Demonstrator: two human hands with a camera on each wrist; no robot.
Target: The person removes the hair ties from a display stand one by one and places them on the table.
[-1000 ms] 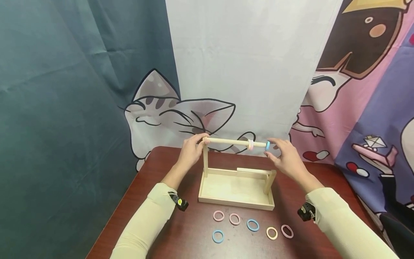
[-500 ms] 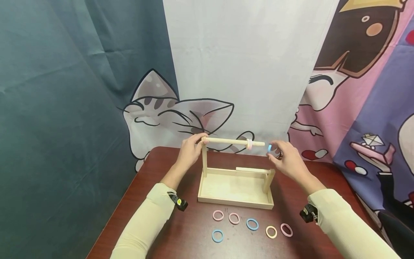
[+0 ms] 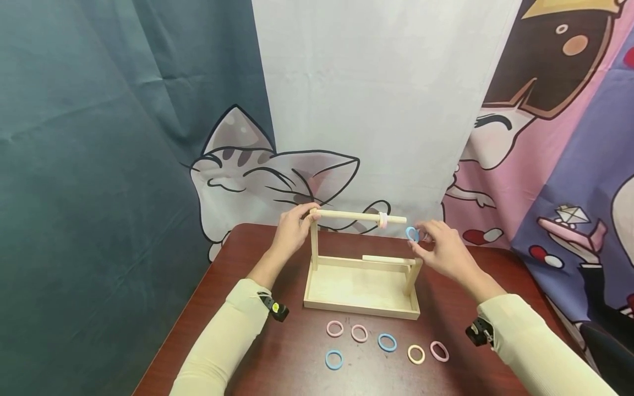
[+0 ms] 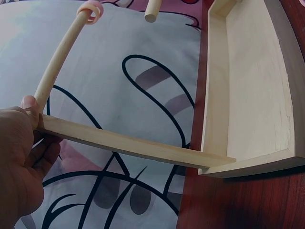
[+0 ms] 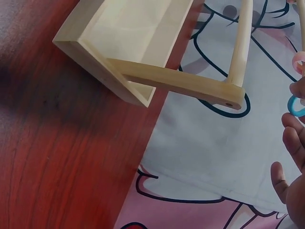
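A wooden rack has a tray base and an upright left post. My left hand grips the left end of the wooden rod on top of that post; the same hand and rod show in the left wrist view. A pink ring hangs near the rod's free right end. Just off that end, my right hand pinches a blue ring. The blue ring also shows between my fingers in the right wrist view.
Several loose rings lie on the dark red table in front of the tray, among them a pink, a blue and a yellow. The tilted right post stands free. Printed curtains hang close behind the table.
The blue ring sat on the rod's right end a second ago. My right hand has drawn it off the end and a little downward. The left hand has stayed put.
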